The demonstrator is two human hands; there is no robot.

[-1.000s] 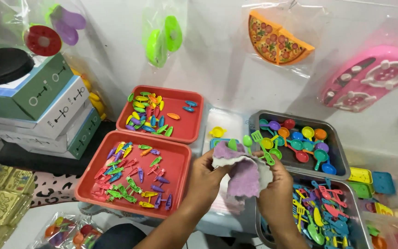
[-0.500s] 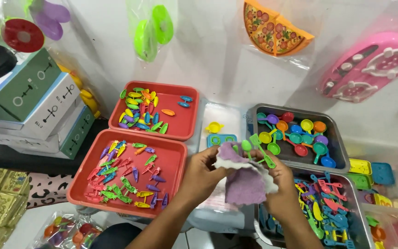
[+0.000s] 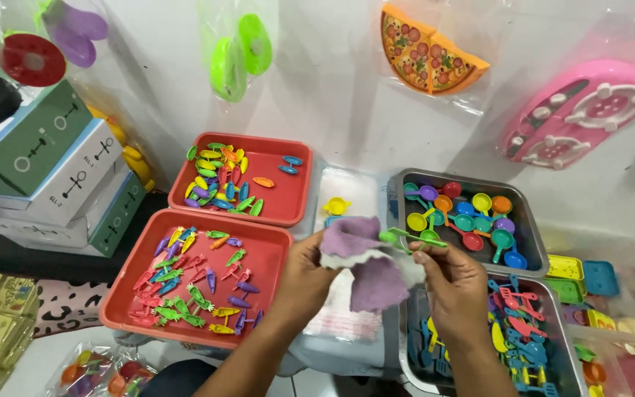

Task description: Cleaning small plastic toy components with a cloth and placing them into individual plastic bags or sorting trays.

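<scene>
Both hands meet over the middle of the bench (image 3: 354,353). Her-or-his left hand (image 3: 304,273) is closed in a pinch on the upper edge of a purple and white cloth (image 3: 365,265), which hangs down from the fingers between the two hands. Opposite it, the right hand (image 3: 456,285) pinches the handles of a green toy spoon (image 3: 389,237) and a green toy spatula (image 3: 422,239) between thumb and forefinger, with the other fingers curled loosely below; the spoon's bowl touches the cloth's top fold.

Around them, going from big to small: two red trays sit to the left, the near red tray (image 3: 277,254) spread with small toy carrots (image 3: 194,279) in many colours, the far red tray (image 3: 299,184) with a heap of little leaf-shaped pieces (image 3: 218,180). To the right stand two metal trays, the far metal tray (image 3: 531,242) holding little coloured pans (image 3: 472,217), the near metal tray (image 3: 553,345) piled with small utensils (image 3: 519,331). A yellow toy cup (image 3: 336,206) lies between the tray groups.

As for progress, I judge it to be in midstream: only two utensils are out and against the cloth, while the pile in the near metal tray looks large and untouched, and nothing visibly separate marks finished pieces.
</scene>
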